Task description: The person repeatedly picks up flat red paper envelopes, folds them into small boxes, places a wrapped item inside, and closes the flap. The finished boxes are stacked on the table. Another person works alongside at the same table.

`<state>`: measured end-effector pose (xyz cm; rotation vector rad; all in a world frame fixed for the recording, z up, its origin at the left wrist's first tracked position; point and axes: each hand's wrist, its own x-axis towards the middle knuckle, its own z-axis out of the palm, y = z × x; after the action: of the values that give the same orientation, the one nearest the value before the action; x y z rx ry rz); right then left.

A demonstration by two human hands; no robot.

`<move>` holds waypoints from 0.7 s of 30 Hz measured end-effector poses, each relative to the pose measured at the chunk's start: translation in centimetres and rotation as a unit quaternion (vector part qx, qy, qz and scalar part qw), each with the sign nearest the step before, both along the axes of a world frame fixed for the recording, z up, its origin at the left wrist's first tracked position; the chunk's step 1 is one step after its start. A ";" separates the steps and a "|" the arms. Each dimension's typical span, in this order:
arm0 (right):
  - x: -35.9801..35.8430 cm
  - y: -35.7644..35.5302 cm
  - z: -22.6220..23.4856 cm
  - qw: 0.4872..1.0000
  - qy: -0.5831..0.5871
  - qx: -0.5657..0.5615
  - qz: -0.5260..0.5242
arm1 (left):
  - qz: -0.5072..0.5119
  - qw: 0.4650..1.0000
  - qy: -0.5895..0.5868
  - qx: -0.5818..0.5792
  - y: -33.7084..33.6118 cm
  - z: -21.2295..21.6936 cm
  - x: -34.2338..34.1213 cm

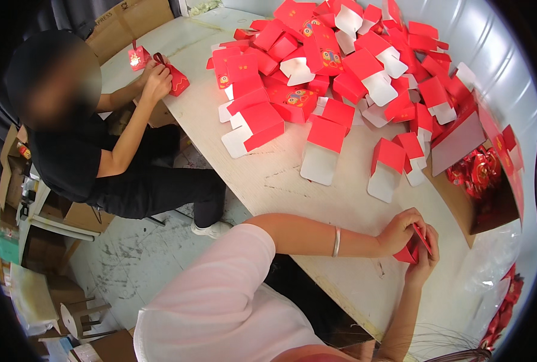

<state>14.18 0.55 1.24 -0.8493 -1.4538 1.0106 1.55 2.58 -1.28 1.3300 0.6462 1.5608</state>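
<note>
A small red cardboard box [408, 251] is held between my two hands over the right part of the table, with one flap standing up. My left hand [399, 231] closes on its upper left side; a silver bangle circles that wrist. From the right, my right hand [425, 258] wraps the box, its fingers along the raised flap. The box's far side is hidden by my fingers. Just beyond my hands lies an open red box with white flaps [384, 175].
A large heap of red boxes [347, 78] covers the table's far side. At right stands a cardboard carton [455, 202] holding shiny red packets [478, 172], near clear plastic wrap [492, 259]. Across at left, a seated person [63, 120] handles a red box with a ribbon [178, 81].
</note>
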 end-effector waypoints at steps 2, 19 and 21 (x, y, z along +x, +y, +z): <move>0.6 -0.3 -0.4 0.999 0.042 -0.019 0.022 | -0.013 1.000 0.003 -0.016 0.1 0.3 0.0; 2.0 0.3 0.3 0.992 0.053 -0.032 0.110 | -0.046 0.991 0.077 0.102 0.5 -0.3 -1.6; 3.0 -0.1 0.9 0.991 -0.093 0.022 0.091 | -0.024 0.987 0.111 0.111 0.7 -0.9 -1.5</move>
<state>17.17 0.45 2.14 -0.8073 -1.7298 1.0525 0.03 3.32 -2.19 1.6917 0.5829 1.4921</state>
